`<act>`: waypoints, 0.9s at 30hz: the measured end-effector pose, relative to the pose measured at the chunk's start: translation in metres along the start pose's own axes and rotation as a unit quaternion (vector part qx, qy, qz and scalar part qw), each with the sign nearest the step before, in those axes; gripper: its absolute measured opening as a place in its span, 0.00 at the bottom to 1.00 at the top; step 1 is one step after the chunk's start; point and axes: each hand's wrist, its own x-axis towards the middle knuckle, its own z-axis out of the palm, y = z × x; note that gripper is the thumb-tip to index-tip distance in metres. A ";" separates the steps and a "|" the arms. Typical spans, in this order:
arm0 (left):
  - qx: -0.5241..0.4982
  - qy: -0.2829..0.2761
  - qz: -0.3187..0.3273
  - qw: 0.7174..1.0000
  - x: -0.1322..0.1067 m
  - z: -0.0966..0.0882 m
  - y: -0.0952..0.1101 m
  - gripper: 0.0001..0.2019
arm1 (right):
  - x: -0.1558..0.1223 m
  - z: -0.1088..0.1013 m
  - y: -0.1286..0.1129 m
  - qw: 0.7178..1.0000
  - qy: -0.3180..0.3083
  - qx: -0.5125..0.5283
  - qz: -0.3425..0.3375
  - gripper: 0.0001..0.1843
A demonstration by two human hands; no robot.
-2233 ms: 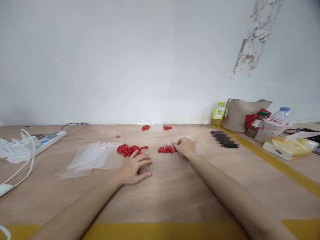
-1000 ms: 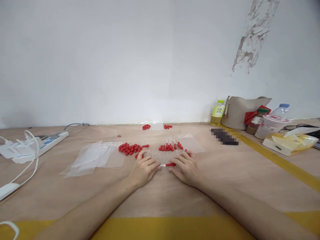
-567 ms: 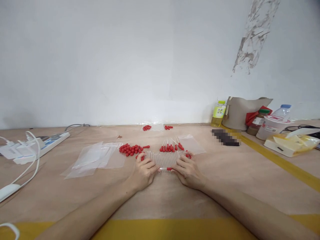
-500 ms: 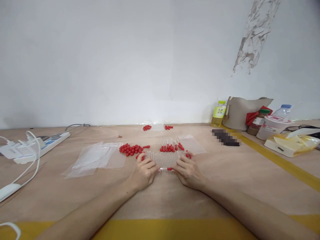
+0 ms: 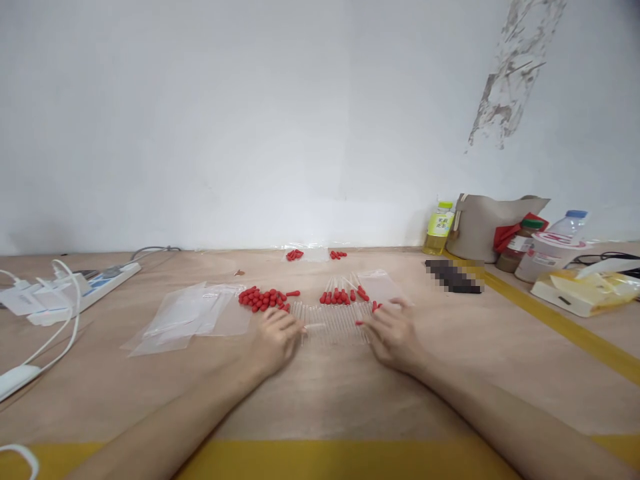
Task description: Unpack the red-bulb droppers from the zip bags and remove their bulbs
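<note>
My left hand [image 5: 274, 337] is closed at the left end of a row of clear glass dropper tubes [image 5: 335, 320]. A single glass tube [image 5: 316, 325] sticks out rightward from its fingertips. At the row's right end my right hand [image 5: 395, 333] pinches a red rubber bulb [image 5: 359, 323], whose body is mostly hidden by the fingers. The tube and the bulb are apart. Behind my left hand lies a pile of red rubber bulbs [image 5: 263, 299]. Droppers with red bulbs fitted [image 5: 337, 293] lie behind the row. A few loose red bulbs [image 5: 376, 306] sit beside my right fingers.
Clear plastic bags [image 5: 185, 317] lie left, another bag [image 5: 385, 287] at the right. Bagged red bulbs [image 5: 295, 255] are by the wall. A power strip [image 5: 107, 283] with cables stands far left; a drink bottle [image 5: 439, 230], a grey bag [image 5: 483, 227] and a tissue pack [image 5: 585, 290] stand right.
My hands have moved apart, left hand leftward and right hand rightward. The tube and the red bulb, close together over the row before, are now separated.
</note>
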 end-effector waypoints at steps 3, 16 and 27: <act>-0.011 0.021 -0.098 0.995 0.000 -0.003 -0.018 0.12 | 0.001 -0.007 0.033 0.983 0.054 0.019 0.173 0.11; 0.047 -0.014 -0.020 0.999 0.001 0.013 -0.018 0.15 | 0.001 0.009 0.064 0.898 -0.108 0.058 0.421 0.09; -0.063 -0.132 0.007 0.989 0.002 -0.005 -0.010 0.15 | -0.001 0.009 0.067 0.865 -0.121 0.001 0.487 0.16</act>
